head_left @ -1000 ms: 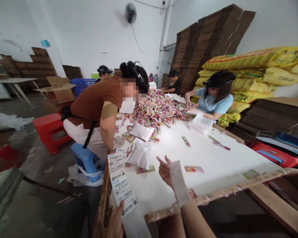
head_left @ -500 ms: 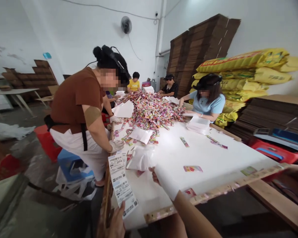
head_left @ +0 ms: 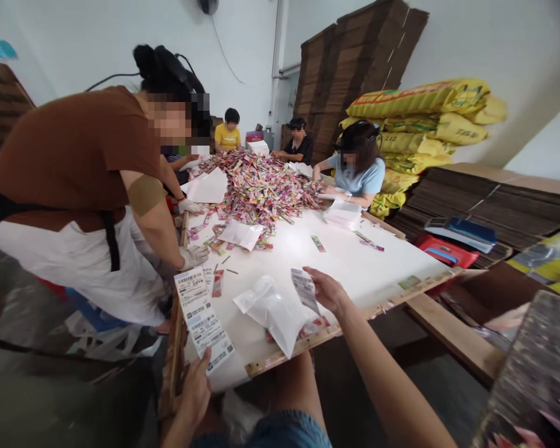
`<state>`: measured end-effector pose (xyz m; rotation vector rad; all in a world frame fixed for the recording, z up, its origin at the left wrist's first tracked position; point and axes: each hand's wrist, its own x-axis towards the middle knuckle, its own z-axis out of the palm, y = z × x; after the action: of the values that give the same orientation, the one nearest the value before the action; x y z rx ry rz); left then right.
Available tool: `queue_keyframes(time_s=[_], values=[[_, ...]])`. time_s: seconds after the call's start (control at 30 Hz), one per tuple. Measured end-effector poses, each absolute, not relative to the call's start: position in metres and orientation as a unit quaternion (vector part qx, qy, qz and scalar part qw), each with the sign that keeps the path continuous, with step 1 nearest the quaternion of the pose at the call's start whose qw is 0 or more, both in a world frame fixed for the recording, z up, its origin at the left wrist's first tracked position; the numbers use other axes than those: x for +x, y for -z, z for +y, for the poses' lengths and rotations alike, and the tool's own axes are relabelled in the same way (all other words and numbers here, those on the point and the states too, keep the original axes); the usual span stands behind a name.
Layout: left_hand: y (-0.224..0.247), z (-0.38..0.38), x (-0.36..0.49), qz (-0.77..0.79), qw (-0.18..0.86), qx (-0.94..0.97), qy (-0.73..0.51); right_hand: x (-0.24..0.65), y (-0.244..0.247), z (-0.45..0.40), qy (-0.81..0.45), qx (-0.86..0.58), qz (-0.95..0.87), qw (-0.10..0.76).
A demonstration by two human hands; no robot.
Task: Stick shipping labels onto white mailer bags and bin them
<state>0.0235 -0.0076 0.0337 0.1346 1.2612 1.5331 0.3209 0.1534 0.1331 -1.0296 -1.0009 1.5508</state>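
Note:
My left hand (head_left: 193,389) is closed on the lower end of a strip of printed shipping labels (head_left: 205,320), which runs up along the table's left edge. In my right hand (head_left: 326,291), a single printed label (head_left: 305,289) is pinched between thumb and fingers and hangs down over the table. Just left of that label lies a puffy white plastic mailing bag (head_left: 275,311), one corner reaching past the table's front edge. Small colourful packets (head_left: 318,325) show partly from behind the bag.
A large heap of colourful small packets (head_left: 261,186) covers the far half of the white table (head_left: 378,261). Beside my left hand, a co-worker in a brown shirt (head_left: 84,149) leans over the edge with gloved hands. Other people sit around the heap. Yellow sacks (head_left: 415,124) stand at right.
The view has shifted. My right hand has moved right and up; the blank white sheet by it earlier is out of sight, and a printed label shows there. My left hand keeps the strip.

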Motion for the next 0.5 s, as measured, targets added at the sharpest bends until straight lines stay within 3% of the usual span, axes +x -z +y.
queue_keyframes(time_s=[0.13, 0.3, 0.5], values=[[-0.033, -0.011, 0.025, 0.543, 0.534, 0.047, -0.646, 0.271, -0.137, 0.177, -0.575, -0.49, -0.484, 0.442], [-0.027, -0.01, 0.024, 0.529, 0.543, 0.051, -0.65, 0.24, -0.102, 0.18, -0.441, -0.587, -0.518, 0.439], [-0.027, -0.008, 0.022, 0.547, 0.538, 0.062, -0.639, 0.226, -0.076, 0.156, -0.284, -0.652, -0.594, 0.377]])
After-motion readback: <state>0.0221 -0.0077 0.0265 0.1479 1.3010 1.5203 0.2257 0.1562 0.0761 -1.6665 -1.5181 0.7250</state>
